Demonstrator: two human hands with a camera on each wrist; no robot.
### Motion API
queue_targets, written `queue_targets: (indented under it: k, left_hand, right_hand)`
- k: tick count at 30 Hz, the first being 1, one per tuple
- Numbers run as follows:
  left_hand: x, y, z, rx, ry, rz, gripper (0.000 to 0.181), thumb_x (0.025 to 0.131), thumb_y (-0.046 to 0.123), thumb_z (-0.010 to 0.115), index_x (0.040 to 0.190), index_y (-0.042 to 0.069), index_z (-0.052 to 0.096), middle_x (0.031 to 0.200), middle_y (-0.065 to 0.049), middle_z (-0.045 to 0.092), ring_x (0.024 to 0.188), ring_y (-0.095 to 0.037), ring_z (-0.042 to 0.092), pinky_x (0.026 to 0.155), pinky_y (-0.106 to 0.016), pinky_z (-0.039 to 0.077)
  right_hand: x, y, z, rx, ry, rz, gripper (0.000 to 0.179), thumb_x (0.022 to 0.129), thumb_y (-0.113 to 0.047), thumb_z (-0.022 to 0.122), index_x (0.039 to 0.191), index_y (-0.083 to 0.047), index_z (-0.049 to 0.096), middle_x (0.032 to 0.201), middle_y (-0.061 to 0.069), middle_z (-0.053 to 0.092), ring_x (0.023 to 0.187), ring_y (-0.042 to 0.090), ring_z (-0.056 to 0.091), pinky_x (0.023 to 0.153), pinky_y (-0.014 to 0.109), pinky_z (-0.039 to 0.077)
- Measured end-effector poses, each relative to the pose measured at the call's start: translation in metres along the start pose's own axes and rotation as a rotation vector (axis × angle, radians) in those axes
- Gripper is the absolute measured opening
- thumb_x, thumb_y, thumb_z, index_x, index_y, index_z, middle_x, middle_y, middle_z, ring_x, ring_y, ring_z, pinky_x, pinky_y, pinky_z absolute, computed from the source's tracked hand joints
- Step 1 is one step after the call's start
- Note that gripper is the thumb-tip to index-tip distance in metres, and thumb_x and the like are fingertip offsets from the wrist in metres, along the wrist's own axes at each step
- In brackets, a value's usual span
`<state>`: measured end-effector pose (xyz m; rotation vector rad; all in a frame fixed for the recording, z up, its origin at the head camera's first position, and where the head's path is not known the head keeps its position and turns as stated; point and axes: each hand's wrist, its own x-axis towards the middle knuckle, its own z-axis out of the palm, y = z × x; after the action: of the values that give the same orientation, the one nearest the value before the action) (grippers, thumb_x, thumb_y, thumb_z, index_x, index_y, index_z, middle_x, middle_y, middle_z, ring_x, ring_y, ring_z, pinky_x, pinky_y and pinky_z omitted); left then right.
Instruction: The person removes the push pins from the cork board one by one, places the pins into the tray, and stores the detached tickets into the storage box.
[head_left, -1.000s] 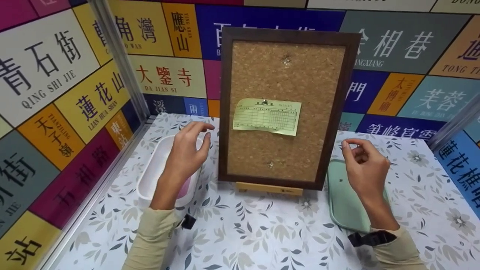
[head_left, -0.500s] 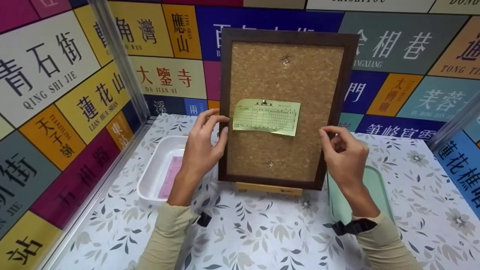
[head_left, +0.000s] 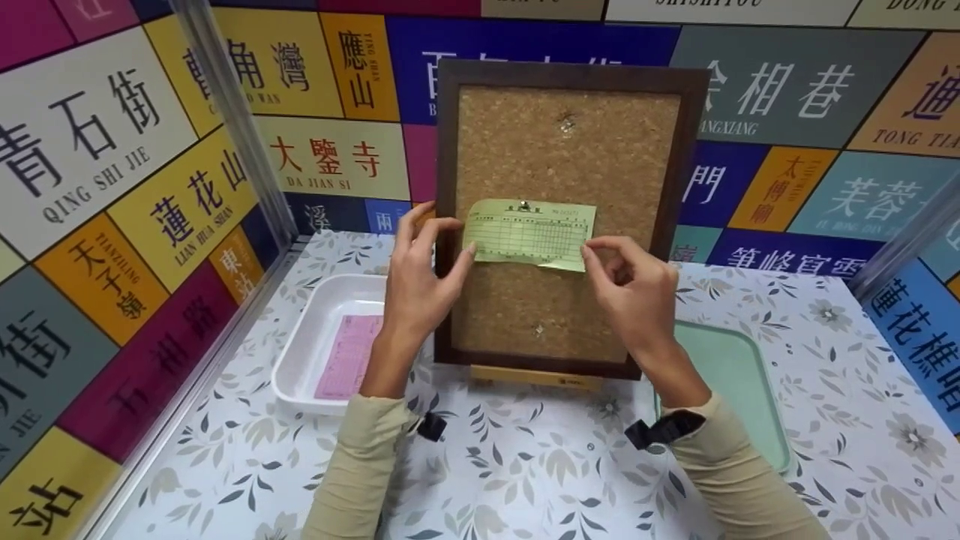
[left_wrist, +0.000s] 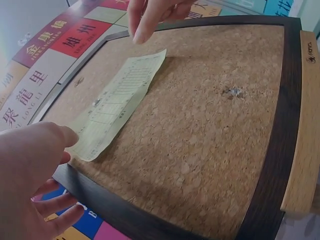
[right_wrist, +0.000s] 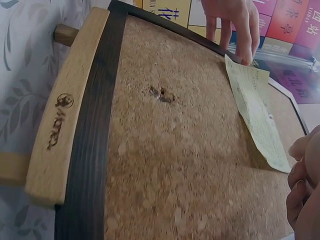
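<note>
A pale green printed form (head_left: 532, 234) is fixed to a framed cork board (head_left: 555, 307) by a small silver pin (head_left: 523, 205) at its top edge. My left hand (head_left: 424, 277) is at the board's left side, thumb near the form's left edge and fingers spread over the dark frame (left_wrist: 267, 165). My right hand (head_left: 634, 289) has curled fingers, thumb and index tips close together right by the form's right edge. The left wrist view shows a gap between those tips and the paper. I cannot tell whether something small is between them.
A wooden stand (head_left: 536, 376) supports the leaning board. A white tray (head_left: 289, 375) with a pink form (head_left: 349, 356) is on the left; a green tray (head_left: 739, 390) is on the right. Silver marks (head_left: 568, 122) show on the cork. Sign-covered panels (head_left: 330, 157) enclose the table (head_left: 525, 465).
Both hands have moved inward from beside the board. My left hand has reached its left frame and the form's edge; my right hand has come over the cork. The form stays in place.
</note>
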<state>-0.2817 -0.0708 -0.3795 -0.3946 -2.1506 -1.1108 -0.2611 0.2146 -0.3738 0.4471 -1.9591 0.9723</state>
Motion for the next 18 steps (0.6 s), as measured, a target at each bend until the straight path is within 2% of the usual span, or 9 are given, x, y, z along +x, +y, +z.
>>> queue_targets:
  k: [7, 18]
  left_hand:
    - [-0.002, -0.002, 0.007, -0.006, -0.003, -0.013, 0.037, 0.096, 0.045, 0.082, 0.111, 0.012, 0.073, 0.162, -0.015, 0.048, 0.145, -0.034, 0.055, 0.116, -0.048, 0.051]
    - [-0.001, -0.005, 0.012, -0.009, -0.009, -0.045, 0.034, 0.093, 0.039, 0.086, 0.102, 0.010, 0.071, 0.161, -0.019, 0.049, 0.149, -0.035, 0.051, 0.122, -0.051, 0.046]
  right_hand:
    - [0.010, -0.010, 0.020, -0.012, -0.046, -0.003, 0.010, 0.099, -0.022, 0.081, 0.106, -0.014, 0.082, 0.057, -0.004, 0.055, 0.050, 0.008, 0.048, 0.051, 0.015, 0.036]
    - [0.017, -0.016, 0.042, -0.105, -0.139, -0.035, 0.032, 0.094, -0.033, 0.087, 0.119, -0.016, 0.079, 0.060, -0.003, 0.061, 0.053, 0.006, 0.052, 0.055, 0.027, 0.042]
